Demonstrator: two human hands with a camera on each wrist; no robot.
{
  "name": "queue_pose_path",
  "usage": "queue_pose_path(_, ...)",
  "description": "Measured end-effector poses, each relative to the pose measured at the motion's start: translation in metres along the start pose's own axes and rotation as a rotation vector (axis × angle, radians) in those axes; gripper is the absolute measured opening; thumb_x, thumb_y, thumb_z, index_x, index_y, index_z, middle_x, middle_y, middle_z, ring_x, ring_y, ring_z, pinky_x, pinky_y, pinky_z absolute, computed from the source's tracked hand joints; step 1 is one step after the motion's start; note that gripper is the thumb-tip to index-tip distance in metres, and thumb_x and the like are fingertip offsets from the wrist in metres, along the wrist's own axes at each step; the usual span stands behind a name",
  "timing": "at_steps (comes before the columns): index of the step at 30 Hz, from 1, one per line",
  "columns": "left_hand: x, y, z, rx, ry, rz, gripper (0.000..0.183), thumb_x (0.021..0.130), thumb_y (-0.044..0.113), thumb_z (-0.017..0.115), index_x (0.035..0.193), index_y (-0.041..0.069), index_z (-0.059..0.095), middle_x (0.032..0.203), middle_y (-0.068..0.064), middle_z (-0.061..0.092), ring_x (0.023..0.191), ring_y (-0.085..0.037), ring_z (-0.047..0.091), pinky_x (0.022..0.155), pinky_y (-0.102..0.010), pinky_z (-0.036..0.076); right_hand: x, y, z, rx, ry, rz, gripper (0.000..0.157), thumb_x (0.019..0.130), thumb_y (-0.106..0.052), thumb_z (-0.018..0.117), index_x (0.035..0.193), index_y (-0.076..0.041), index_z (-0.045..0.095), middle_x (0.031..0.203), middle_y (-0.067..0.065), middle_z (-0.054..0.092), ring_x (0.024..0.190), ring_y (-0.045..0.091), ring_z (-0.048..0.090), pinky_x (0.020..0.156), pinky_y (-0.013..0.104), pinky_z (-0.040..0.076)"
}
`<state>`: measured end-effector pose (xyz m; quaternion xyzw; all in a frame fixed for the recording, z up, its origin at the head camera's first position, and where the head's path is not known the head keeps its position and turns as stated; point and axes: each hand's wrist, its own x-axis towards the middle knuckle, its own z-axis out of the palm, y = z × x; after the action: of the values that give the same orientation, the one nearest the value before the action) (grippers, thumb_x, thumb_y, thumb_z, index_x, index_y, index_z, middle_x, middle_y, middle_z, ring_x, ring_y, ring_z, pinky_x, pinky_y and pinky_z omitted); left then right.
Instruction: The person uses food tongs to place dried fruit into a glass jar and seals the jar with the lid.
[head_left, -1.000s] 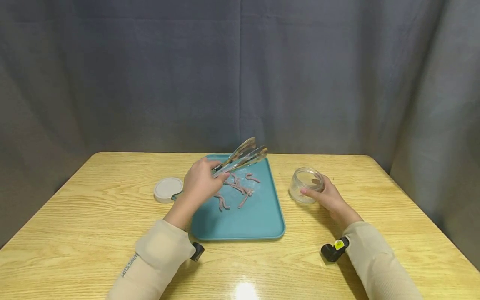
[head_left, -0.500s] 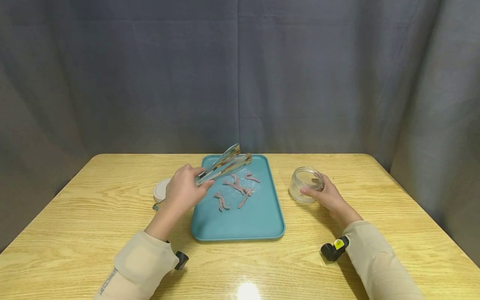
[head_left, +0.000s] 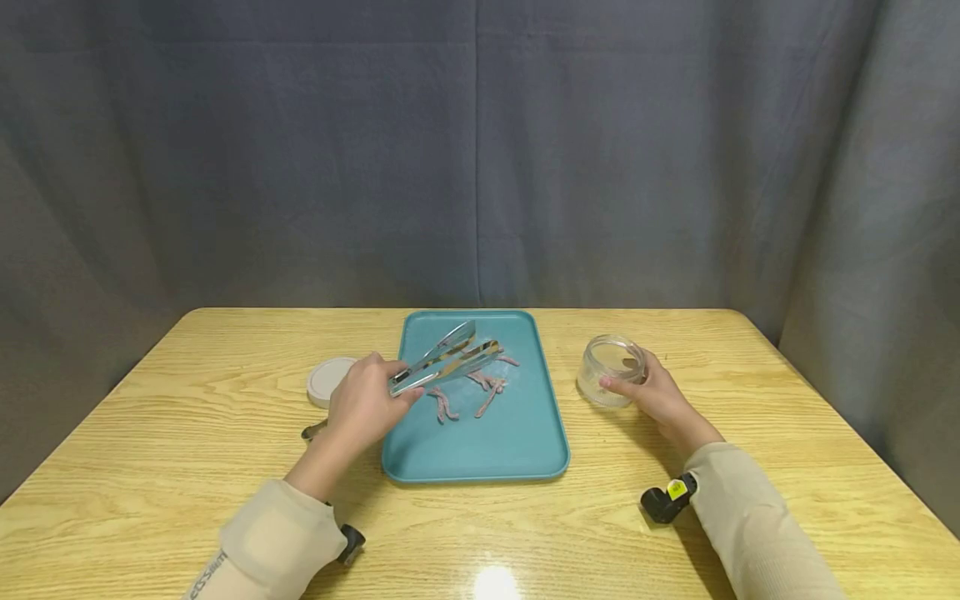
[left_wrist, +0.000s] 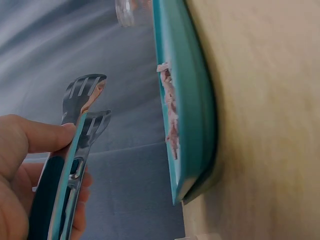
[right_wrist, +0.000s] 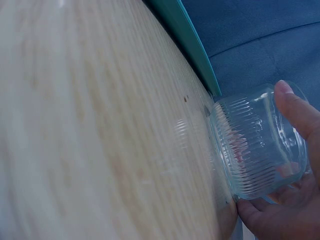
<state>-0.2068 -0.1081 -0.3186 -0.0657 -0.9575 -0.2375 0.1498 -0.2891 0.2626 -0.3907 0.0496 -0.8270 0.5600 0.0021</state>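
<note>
My left hand (head_left: 369, 402) grips a pair of metal tongs (left_wrist: 75, 145) with teal edging and slotted heads. Their two heads stand apart over the teal tray (head_left: 487, 454), with nothing between them. Thin pinkish-grey strips (head_left: 489, 393) lie scattered on the tray, some of them hidden behind the tongs in the head view. To the right of the tray, my right hand (head_left: 656, 392) holds a clear ribbed glass jar (right_wrist: 255, 142) upright on the table, thumb at its near side and fingers around the back. The jar has no lid on it.
A round white lid (head_left: 327, 379) lies left of the tray, partly behind my left hand. The wooden table (head_left: 187, 467) ends at a grey curtain (head_left: 480, 167) behind. Both wrists wear small black cameras.
My left hand has drawn left and toward me with the tongs, then lowered their heads over the tray. My right hand and the jar have stayed in place.
</note>
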Motion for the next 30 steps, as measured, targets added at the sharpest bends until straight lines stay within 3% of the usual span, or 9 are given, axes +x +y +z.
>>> queue_pose_path(11, -0.005, 0.000, 0.011, 0.060, -0.059, 0.041, 0.037, 0.072, 0.028, 0.069, 0.100, 0.006, 0.065, 0.079, -0.006, 0.054, 0.069, -0.020, 0.049, 0.050, -0.030, 0.039, 0.000, 0.000, 0.000, -0.005, 0.000, 0.013, 0.104, 0.064, -0.044, 0.071, 0.137, -0.002, 0.009, 0.131, 0.023, 0.024, 0.120, 0.037, 0.023, 0.095, 0.047, 0.018)
queue_pose_path(16, -0.004, 0.000, 0.013, 0.088, -0.087, 0.052, 0.036, 0.072, 0.029, 0.069, 0.099, 0.006, 0.066, 0.086, -0.008, 0.057, 0.078, -0.023, 0.053, 0.052, -0.032, 0.042, -0.006, -0.009, 0.002, -0.009, 0.007, 0.011, 0.100, 0.067, -0.040, 0.071, 0.136, 0.000, 0.011, 0.130, 0.024, 0.025, 0.119, 0.037, 0.024, 0.095, 0.047, 0.019)
queue_pose_path(22, -0.003, 0.000, 0.016, 0.131, -0.089, 0.083, 0.031, 0.071, 0.028, 0.069, 0.094, 0.007, 0.068, 0.084, -0.008, 0.058, 0.075, -0.023, 0.054, 0.050, -0.031, 0.041, -0.012, -0.019, 0.004, -0.023, 0.002, -0.014, 0.098, 0.070, -0.038, 0.069, 0.135, 0.003, 0.010, 0.129, 0.028, 0.025, 0.118, 0.040, 0.024, 0.094, 0.049, 0.019)
queue_pose_path(30, -0.003, 0.000, 0.017, 0.160, -0.108, 0.092, 0.030, 0.071, 0.027, 0.070, 0.094, 0.009, 0.068, 0.084, -0.007, 0.059, 0.074, -0.022, 0.055, 0.048, -0.030, 0.039, -0.004, -0.004, 0.002, -0.011, 0.003, -0.016, 0.102, 0.067, -0.043, 0.070, 0.136, 0.000, 0.010, 0.129, 0.026, 0.025, 0.119, 0.039, 0.023, 0.094, 0.049, 0.018)
